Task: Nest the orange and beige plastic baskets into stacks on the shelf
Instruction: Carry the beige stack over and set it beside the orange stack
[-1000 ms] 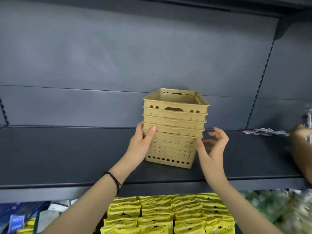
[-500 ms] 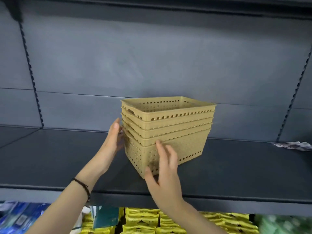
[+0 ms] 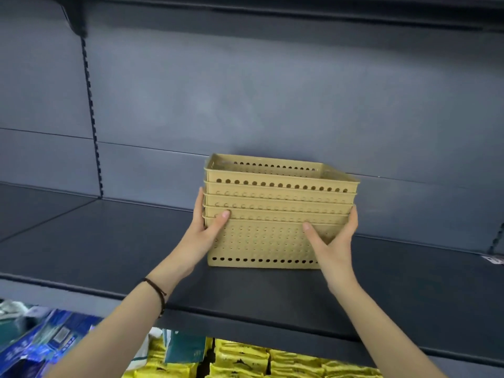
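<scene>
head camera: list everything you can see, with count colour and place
baskets: five nested in one stack, beige, middle of the shelf
shelf: one, dark grey, across the view
back wall: one, grey, behind the shelf
yellow packets: many, yellow, on the level below, centre
blue packs: several, blue, on the level below, left
paper tags: a few, white, on the shelf at the right edge
wristband: one, black, on the left wrist
left hand: one, holds the left end of the stack, thumb on the front
right hand: one, holds the right end of the stack, thumb on the front
</scene>
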Demonstrator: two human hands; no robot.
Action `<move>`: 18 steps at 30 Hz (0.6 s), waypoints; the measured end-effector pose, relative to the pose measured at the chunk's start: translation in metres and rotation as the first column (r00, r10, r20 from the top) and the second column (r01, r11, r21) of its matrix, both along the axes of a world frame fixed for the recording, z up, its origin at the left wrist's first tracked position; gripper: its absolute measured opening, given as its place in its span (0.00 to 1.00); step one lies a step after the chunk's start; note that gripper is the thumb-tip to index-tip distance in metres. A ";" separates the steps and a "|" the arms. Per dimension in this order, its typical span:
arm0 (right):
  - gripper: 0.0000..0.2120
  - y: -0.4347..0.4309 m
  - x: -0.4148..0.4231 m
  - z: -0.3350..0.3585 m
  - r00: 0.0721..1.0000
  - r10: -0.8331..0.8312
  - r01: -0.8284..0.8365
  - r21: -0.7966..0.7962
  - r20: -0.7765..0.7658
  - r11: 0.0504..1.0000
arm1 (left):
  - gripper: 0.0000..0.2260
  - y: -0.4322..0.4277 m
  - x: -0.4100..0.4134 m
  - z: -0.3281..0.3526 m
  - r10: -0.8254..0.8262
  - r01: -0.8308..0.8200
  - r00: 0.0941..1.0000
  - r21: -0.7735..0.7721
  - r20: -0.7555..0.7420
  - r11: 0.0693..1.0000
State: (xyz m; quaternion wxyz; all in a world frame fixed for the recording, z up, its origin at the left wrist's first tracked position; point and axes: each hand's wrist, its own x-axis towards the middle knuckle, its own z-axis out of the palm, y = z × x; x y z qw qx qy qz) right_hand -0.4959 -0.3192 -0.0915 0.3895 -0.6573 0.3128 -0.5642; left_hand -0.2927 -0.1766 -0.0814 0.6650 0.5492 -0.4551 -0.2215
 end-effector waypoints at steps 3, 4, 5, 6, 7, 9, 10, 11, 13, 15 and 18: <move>0.48 0.002 0.007 -0.002 0.999 0.023 -0.022 -0.028 0.046 0.999 | 0.34 0.007 0.006 0.001 -0.029 0.029 0.999 0.010 -0.014 1.000; 0.47 0.006 0.011 -0.001 0.998 0.009 -0.006 -0.041 0.058 0.999 | 0.32 0.012 0.010 0.002 -0.028 0.028 0.999 0.009 -0.020 1.000; 0.46 0.012 0.017 0.000 0.998 -0.002 0.005 -0.054 0.063 0.999 | 0.30 0.018 0.015 0.002 -0.025 0.025 0.999 0.008 -0.020 1.000; 0.46 0.019 0.023 0.002 0.998 -0.010 0.014 -0.061 0.068 0.998 | 0.29 0.026 0.021 0.005 -0.023 0.023 1.000 0.009 -0.018 1.000; 0.46 0.027 0.031 0.004 0.997 -0.014 0.019 -0.069 0.073 0.997 | 0.27 0.034 0.029 0.007 -0.023 0.023 1.000 0.009 -0.017 1.000; 0.45 0.044 0.052 0.008 0.996 -0.011 0.018 -0.079 0.091 0.997 | 0.26 0.055 0.048 0.011 -0.030 0.030 1.000 0.003 -0.007 1.000; 0.45 0.054 0.065 0.010 0.995 -0.002 0.010 -0.080 0.101 0.997 | 0.25 0.067 0.061 0.013 -0.031 0.031 1.000 0.002 0.001 1.000; 0.45 0.064 0.080 0.012 0.994 0.009 -0.001 -0.078 0.109 0.997 | 0.25 0.079 0.074 0.015 -0.027 0.027 1.000 0.005 0.007 1.000; 0.45 0.090 0.115 0.018 0.991 0.036 -0.026 -0.077 0.126 0.997 | 0.24 0.108 0.106 0.022 -0.002 0.002 1.000 0.010 0.012 1.000; 0.45 0.119 0.153 0.022 0.986 0.070 -0.058 -0.083 0.151 0.995 | 0.23 0.141 0.141 0.030 0.032 -0.032 0.999 0.003 0.023 0.999; 0.45 0.163 0.216 0.027 0.975 0.127 -0.111 -0.094 0.182 0.989 | 0.27 0.194 0.199 0.038 0.076 -0.075 0.995 -0.018 0.059 0.997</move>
